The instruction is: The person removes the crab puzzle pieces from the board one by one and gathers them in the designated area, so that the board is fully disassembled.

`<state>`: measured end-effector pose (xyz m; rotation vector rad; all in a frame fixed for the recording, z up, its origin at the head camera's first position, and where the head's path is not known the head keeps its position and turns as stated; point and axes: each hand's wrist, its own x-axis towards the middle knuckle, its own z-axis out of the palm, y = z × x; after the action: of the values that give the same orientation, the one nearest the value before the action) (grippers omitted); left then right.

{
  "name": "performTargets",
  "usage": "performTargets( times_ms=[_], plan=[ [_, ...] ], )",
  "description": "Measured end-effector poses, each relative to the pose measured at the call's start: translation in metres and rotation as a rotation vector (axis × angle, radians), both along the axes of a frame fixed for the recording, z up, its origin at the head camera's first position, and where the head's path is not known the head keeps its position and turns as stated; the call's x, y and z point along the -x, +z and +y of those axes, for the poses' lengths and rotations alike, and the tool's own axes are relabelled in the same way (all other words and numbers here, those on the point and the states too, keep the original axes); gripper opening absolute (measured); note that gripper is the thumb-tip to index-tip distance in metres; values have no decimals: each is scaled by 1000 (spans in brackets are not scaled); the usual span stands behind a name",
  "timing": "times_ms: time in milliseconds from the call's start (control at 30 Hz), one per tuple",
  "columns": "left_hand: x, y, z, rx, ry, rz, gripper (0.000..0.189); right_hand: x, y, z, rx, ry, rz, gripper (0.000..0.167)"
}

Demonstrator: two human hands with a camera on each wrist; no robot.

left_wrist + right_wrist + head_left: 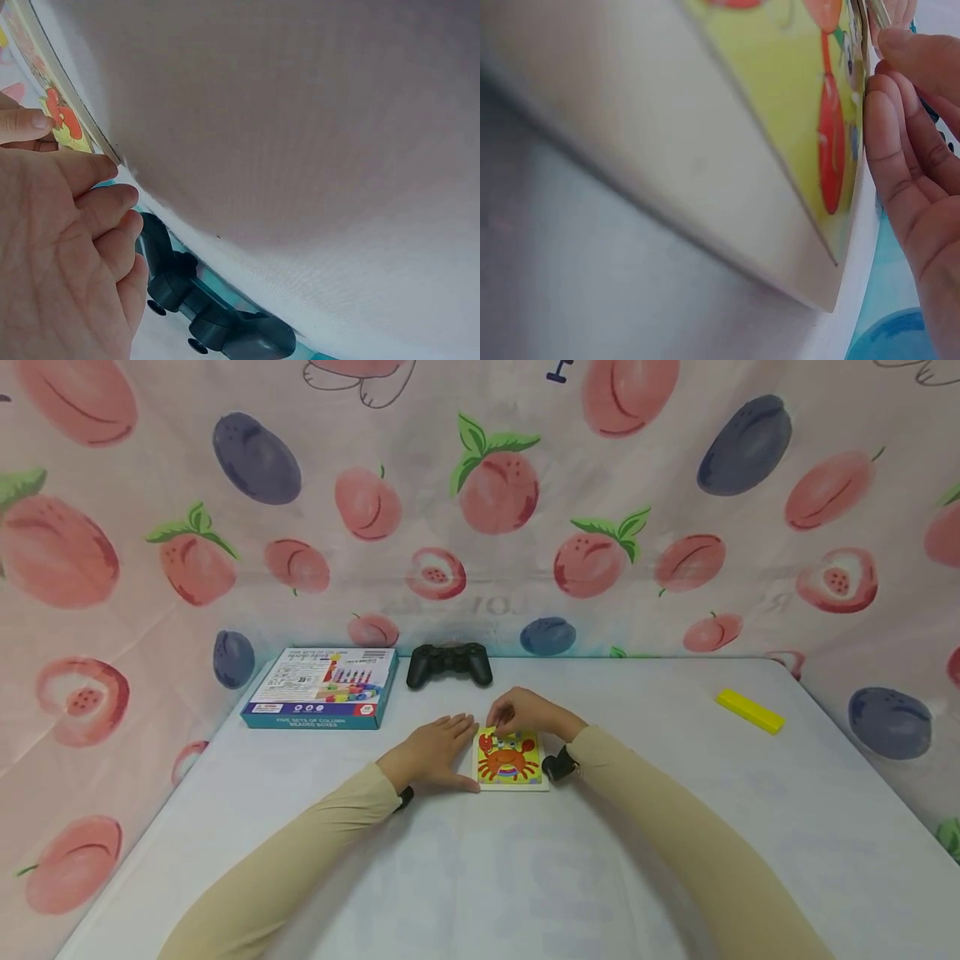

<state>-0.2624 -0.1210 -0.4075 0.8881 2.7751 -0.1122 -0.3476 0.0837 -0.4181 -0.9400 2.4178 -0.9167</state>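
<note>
Pinches a thin puzzle piece (880, 15) between thumb and fingertip of the right hand (528, 712), at the far left corner of the crab puzzle (510, 767). Cannot tell the exact contact of the other right fingers with the crab puzzle. Lays the left hand (431, 752) palm down along the left side of the crab puzzle, fingers extended toward its far left corner, thumb apart and reaching its near left corner. Shows on the crab puzzle, flat on the white table (465, 877), an orange-red crab with a rainbow mouth on a yellow ground, inside a pale frame. Wears a black wrist device (558, 765) just right of the crab puzzle, and beige sleeves (675, 827) reaching in from its near left and near right. Has a black game controller (448, 665) beyond the crab puzzle, slightly left. Shows farther left, also beyond the crab puzzle, a flat teal-edged box (318, 689) printed with colourful beads. Includes, well right of the crab puzzle and a little beyond, a slanting yellow bar (750, 711). Ends, far beyond the crab puzzle, in a pale fruit-printed cloth (420, 443)
</note>
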Motion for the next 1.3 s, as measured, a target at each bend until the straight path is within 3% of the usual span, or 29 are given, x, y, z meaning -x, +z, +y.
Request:
performTargets(
  times_ms=[200,400,733,900,1033,1300],
  plan=[
    [-1,2,2,0,11,-15,102,0,2,7,-2,-29,56,10],
    [-1,2,2,13,30,-23,102,3,10,25,48,-75,31,12],
    [-2,1,3,17,23,-16,103,14,20,77,86,-182,65,14],
    [-1,0,2,13,3,-4,102,20,21,104,45,-288,72,17],
    [-1,0,1,-1,-7,0,101,22,18,122,10,-362,70,19],
    [-1,-2,0,-3,1,0,102,29,3,147,-4,-399,73,19]
  ],
)
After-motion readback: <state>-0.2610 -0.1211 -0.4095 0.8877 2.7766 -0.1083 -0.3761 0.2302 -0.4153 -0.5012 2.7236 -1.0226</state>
